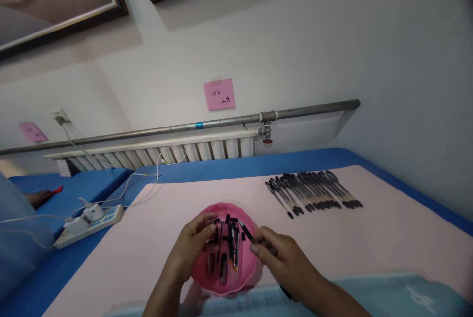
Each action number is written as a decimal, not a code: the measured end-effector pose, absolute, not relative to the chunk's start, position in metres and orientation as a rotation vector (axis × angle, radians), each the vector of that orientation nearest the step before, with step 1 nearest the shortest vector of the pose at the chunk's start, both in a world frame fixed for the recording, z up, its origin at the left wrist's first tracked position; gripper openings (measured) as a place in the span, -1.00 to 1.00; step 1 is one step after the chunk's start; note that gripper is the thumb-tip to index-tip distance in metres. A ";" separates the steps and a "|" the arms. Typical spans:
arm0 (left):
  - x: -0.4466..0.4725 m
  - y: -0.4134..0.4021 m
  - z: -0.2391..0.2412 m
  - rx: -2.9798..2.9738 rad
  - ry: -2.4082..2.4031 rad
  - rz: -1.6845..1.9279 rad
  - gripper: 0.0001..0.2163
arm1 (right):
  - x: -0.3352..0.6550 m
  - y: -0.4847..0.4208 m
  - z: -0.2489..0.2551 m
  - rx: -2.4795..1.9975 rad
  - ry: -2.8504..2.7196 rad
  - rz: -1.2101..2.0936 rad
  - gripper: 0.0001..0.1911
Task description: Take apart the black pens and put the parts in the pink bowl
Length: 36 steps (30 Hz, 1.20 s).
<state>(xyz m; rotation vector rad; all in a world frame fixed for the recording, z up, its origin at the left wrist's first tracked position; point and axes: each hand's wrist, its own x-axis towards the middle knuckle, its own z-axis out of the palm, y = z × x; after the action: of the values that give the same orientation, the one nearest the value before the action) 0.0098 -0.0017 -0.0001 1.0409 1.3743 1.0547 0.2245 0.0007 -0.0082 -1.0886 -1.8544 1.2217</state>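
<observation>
A pink scalloped bowl [251,272] sits in front of me, holding several black pen caps, barrels and thin refills [232,243]. My right hand [277,250] is at the bowl's right rim, its fingers closed around a black pen [247,231] whose slim end points up and left over the bowl. Over the left rim, my left hand [195,238] has its thumb and fingers bent together. Dark small parts lie right by those fingertips, and I cannot tell whether one of them is pinched there.
Several black pens [310,189] lie in a slanting row on the pink sheet [148,253], back right. A white power strip [92,226] with plugs and cables stands at left. Light blue cloth [369,292] runs along the front edge. Behind are a radiator [203,152] and a pipe [314,110].
</observation>
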 end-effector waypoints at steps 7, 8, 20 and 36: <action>0.015 -0.006 0.005 0.940 1.143 1.107 -0.61 | 0.225 -0.001 -0.011 -1.110 -2.038 1.049 -0.82; 0.014 -0.006 0.005 0.977 1.144 1.076 -0.65 | 0.226 0.000 -0.010 -1.093 -2.054 0.994 -0.81; 0.014 -0.010 0.010 1.147 1.098 0.950 -0.78 | 0.236 0.008 -0.006 -1.018 -2.317 0.548 -0.75; 0.044 -0.007 -0.006 0.829 0.952 1.092 -0.78 | 0.224 -0.003 -0.006 -1.147 -1.980 1.034 -0.92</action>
<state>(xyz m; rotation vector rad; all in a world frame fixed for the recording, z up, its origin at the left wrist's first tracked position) 0.0440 -0.0072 -0.0061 0.8292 0.9523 1.0918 0.2240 -0.0030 -0.0059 -1.1468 -1.9803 1.0340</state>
